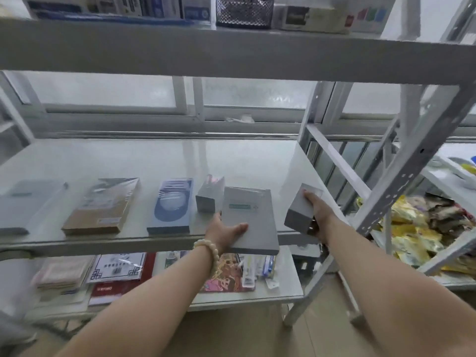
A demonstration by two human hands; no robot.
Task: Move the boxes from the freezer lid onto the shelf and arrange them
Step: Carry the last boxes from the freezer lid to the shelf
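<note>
My left hand (226,234) grips a flat grey box (253,222) by its near left edge, thumb on top, over the front edge of the white middle shelf (154,161). My right hand (318,215) holds a small grey box (301,213) at the shelf's right front, thumb on its top. A row of boxes lies on the shelf: a grey one (23,204) at far left, a brown one (103,206), a blue one (172,206) and a small upright box (208,194). The freezer lid is out of view.
A grey upper shelf beam (231,52) hangs close overhead with boxes and a mesh basket (244,11) on it. The rack's perforated upright (401,181) stands right of my right hand. Books and packets fill the lower shelf (286,292). Yellow packets (417,228) pile up at right.
</note>
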